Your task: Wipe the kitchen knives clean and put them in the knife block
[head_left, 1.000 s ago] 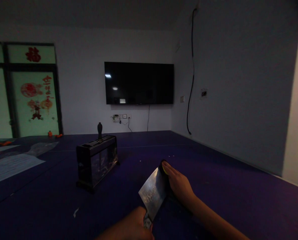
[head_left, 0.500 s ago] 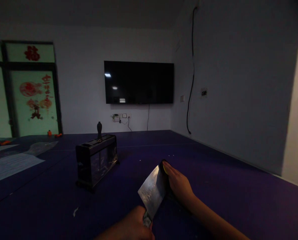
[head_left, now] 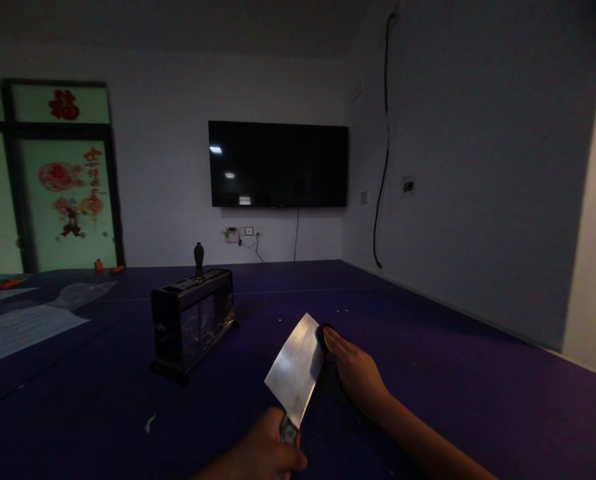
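Near the lower middle, my left hand point(head_left: 268, 443) is closed around the handle of a cleaver point(head_left: 295, 370). Its broad steel blade points up and away from me, tilted to the right. A small dark pad with a yellow part point(head_left: 323, 337) is in my right hand point(head_left: 358, 373), whose fingers are closed on it. The pad is at the blade's right edge, near the far end; whether it touches cannot be made out. To the left stands a black knife block point(head_left: 205, 323) with clear side panels, and one dark handle point(head_left: 199, 260) sticks up from its top.
A purple-blue tabletop point(head_left: 428, 400) spreads under everything. Printed paper point(head_left: 28, 330) and a clear plastic bag point(head_left: 85, 295) lie at the left, with small orange items point(head_left: 109, 268) behind. A white scrap point(head_left: 151, 423) is in front of the block. A wall point(head_left: 453, 233) bounds the right side.
The cleaver has shifted slightly left and up relative to the pad, so more of its blade shows. My left hand has moved a little left with it; my right hand is nearly still.
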The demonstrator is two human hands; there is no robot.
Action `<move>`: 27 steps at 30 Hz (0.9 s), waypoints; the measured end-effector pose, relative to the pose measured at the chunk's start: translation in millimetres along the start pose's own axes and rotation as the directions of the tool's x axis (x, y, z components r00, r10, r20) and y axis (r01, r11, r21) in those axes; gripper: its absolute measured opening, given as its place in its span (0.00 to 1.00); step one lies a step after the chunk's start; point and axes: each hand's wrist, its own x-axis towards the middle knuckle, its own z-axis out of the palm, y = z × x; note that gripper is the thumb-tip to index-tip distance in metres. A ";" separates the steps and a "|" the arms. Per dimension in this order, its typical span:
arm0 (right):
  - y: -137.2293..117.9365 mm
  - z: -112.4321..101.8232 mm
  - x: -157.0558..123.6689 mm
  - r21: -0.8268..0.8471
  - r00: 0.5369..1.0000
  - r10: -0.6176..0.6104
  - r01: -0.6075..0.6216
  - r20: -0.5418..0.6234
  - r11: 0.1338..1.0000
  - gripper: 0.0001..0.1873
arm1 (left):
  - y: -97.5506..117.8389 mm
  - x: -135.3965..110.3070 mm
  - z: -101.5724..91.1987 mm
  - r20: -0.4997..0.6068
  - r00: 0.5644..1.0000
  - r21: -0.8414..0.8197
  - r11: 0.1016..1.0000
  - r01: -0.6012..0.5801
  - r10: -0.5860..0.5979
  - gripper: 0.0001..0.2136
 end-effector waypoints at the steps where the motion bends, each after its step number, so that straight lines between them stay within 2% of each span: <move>1: 0.5 0.8 -0.2 -0.007 1.000 -0.009 0.009 0.004 1.000 0.29 | -1.0 0.6 0.0 0.002 1.000 -0.016 1.000 -0.001 0.001 0.13; 10: 1.8 5.9 -3.0 -0.075 0.999 -0.045 0.046 0.013 0.996 0.30 | -3.8 2.9 0.2 -0.016 1.000 -0.065 0.998 -0.015 0.014 0.12; 19: -2.4 0.5 -4.6 -0.099 0.998 -0.069 0.069 0.011 0.993 0.29 | -3.1 3.3 0.7 -0.005 1.000 -0.023 1.000 -0.008 0.008 0.11; 23: -3.6 -0.4 -5.5 -0.075 0.996 -0.077 0.074 -0.039 0.994 0.29 | -2.6 2.3 1.1 0.004 1.000 0.012 1.000 -0.004 0.004 0.12; 27: -4.8 -2.2 -5.0 -0.048 0.992 -0.089 0.085 -0.087 0.995 0.28 | 4.0 -3.1 0.8 0.012 1.000 0.149 0.989 -0.001 -0.001 0.12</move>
